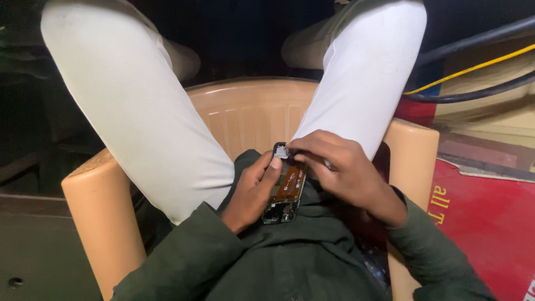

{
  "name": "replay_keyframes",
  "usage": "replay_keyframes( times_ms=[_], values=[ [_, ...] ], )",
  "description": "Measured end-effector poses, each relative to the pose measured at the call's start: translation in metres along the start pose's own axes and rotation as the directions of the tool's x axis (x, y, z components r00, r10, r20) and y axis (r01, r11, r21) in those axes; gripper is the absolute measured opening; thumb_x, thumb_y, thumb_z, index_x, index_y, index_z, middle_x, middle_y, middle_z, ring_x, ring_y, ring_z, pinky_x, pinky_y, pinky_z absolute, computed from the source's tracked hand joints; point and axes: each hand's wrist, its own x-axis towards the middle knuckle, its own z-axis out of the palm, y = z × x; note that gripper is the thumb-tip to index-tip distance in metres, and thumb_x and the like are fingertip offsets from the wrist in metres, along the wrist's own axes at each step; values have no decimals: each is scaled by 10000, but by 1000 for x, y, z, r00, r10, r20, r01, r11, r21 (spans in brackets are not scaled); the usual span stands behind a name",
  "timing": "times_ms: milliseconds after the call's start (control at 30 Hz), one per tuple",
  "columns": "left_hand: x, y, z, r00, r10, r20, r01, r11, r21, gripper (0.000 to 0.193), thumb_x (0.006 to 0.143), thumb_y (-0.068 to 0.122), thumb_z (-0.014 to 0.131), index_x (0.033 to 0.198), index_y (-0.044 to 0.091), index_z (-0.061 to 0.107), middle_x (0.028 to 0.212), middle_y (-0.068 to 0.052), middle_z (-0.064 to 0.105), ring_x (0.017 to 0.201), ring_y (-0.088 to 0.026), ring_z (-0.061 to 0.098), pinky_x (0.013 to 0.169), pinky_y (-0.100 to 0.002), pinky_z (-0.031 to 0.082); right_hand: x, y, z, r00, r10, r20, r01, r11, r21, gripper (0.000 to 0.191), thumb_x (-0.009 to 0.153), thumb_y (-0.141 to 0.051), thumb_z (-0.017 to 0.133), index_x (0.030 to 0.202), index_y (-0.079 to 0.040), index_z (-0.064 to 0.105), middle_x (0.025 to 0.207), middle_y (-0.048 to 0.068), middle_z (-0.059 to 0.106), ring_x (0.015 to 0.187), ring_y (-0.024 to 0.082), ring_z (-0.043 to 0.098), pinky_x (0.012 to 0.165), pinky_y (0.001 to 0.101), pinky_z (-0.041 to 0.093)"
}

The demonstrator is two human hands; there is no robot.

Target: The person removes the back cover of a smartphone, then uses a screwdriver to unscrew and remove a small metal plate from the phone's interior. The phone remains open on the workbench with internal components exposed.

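Copper-toned opened phone (286, 187) cradled steady in left hand (252, 192); right hand (334, 167) pinching at its top edge, perhaps a small part.

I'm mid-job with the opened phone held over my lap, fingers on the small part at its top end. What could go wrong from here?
1. The opened phone rests only in the left hand above the lap; a slip might drop it between the legs or off the plastic chair.
2. The right hand pinches a small grey part at the top end; it could fall into the dark jacket folds.
3. Lighting is dim, so fine parts are hard to see.
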Motion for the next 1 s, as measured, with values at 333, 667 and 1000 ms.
replay_keyframes(
  times_ms=[333, 667, 1000],
  values=[
    [3, -3, -2, 998, -57, -12, 58, 998, 15, 339, 1054, 250, 576, 1276, 1, 633, 967, -8, 697, 834, -29, 614, 727, -220, 519, 1, -2, 11, 961, -230, -155, 204, 965, -167, 242, 903, 1, 760, 1120, 3, 653, 1033, 144, 709, 951, 303, 709, 821, 362, 564],
    [2, 5, 2, 1000, 7, -22, -6, 1000, 29, 369, 1006, 188, 653, 1320, -3, 616, 1065, -41, 738, 902, -38, 675, 769, -222, 576, -7, -1, 6, 993, 55, -108, -34, 981, 190, 279, 973, 43, 642, 1247, 10, 681, 1030, 119, 690, 878, 146, 700, 760, 259, 556],
    [1, 9, 2, 1000, -9, -28, 10, 999, 33, 356, 1049, 214, 570, 1336, 3, 585, 990, -19, 739, 866, -29, 660, 740, -206, 540, -13, 16, 25, 891, 440, 108, -416, 700, 580, 220, 951, -51, 693, 1135, 67, 666, 879, 86, 743, 743, 91, 727, 572, 217, 554]
  ],
)
